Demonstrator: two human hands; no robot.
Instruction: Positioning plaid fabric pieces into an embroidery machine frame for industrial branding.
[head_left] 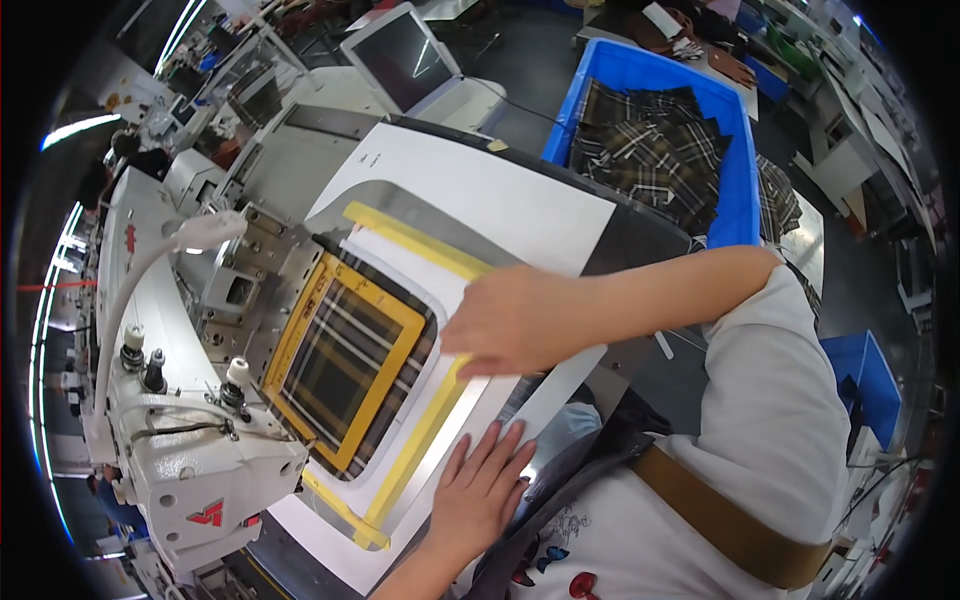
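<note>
My left hand [482, 485] lies open, fingers spread, on a white sheet [545, 235] and the board's lower right margin. My right hand [505, 322] has curled fingers at the right edge of a white-bordered template [432, 393] with yellow tape [410, 235]; what its fingertips hold is hidden. Inside the template lies brown, black and white plaid fabric [405, 435] under a yellow rectangular frame [395, 355]. A white sewing machine [190, 460] with a metal plate [245, 300] stands just left of the frame.
A blue bin [740, 160] of plaid pieces stands at the back right, a second blue bin [865, 390] at the lower right. A screen [400, 60] is behind the board. Other people [130, 510] appear at the far left and top right, among more work tables.
</note>
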